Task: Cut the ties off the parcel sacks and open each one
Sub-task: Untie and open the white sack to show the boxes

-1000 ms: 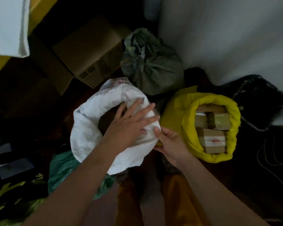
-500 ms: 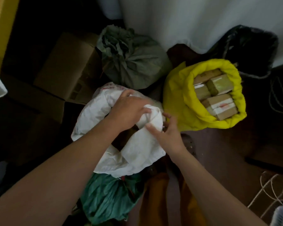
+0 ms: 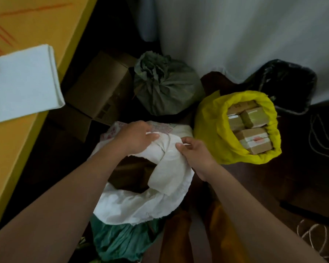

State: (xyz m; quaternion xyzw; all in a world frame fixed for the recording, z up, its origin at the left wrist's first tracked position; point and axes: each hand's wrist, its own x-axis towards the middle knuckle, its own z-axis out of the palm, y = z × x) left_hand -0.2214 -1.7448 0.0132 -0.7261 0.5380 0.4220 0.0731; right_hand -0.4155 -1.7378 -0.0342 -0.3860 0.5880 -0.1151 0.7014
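Observation:
A white woven sack [image 3: 141, 204] stands open in front of me, its rim rolled outward and brown parcels dim inside. My left hand [image 3: 135, 138] grips the far rim of the white sack with curled fingers. My right hand [image 3: 195, 151] pinches the rim fold just to the right of it. An open yellow sack [image 3: 209, 128] full of taped cardboard parcels [image 3: 249, 128] sits to the right. Behind, a dark green sack [image 3: 165, 86] is bunched shut at its neck. A teal sack [image 3: 122, 242] lies under the white one.
A yellow tabletop [image 3: 27, 27] with white paper [image 3: 21, 82] is at the left. A cardboard box [image 3: 97, 88] stands beside the green sack. A black bag [image 3: 285, 82] sits against the white wall. Pale cords [image 3: 319, 133] lie on the dark floor at the right.
My left hand went from flat on the white sack's rim to gripping it. Both hands now work the same fold of rim. My view shifted, bringing the yellow tabletop into sight.

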